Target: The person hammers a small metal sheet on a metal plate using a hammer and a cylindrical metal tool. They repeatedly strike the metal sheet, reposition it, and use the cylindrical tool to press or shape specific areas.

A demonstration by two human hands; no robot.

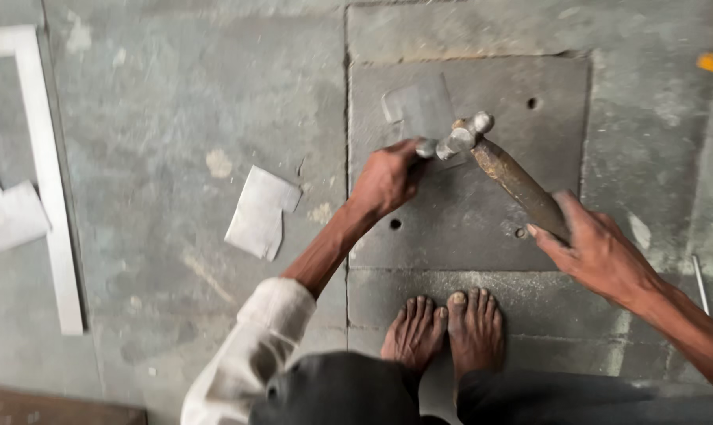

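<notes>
The left hand [388, 179] pinches a small metal sheet piece [419, 109], seemingly upright, on the steel floor plate [561, 157]. The right hand [596, 252] grips a ball-peen hammer [498, 161] by its wooden handle, head touching the piece.

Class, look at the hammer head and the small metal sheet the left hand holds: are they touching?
Cannot tell. In the head view, the hammer head overlaps the metal sheet held by the left hand, but motion blur hides any contact or gap.

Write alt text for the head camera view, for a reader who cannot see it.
Seen from above, a right hand grips a wooden-handled hammer while the left hand holds a small metal sheet piece on a dark square metal plate set in the concrete floor. Bare feet stand at the plate's edge; another metal sheet scrap lies to the left.
</notes>
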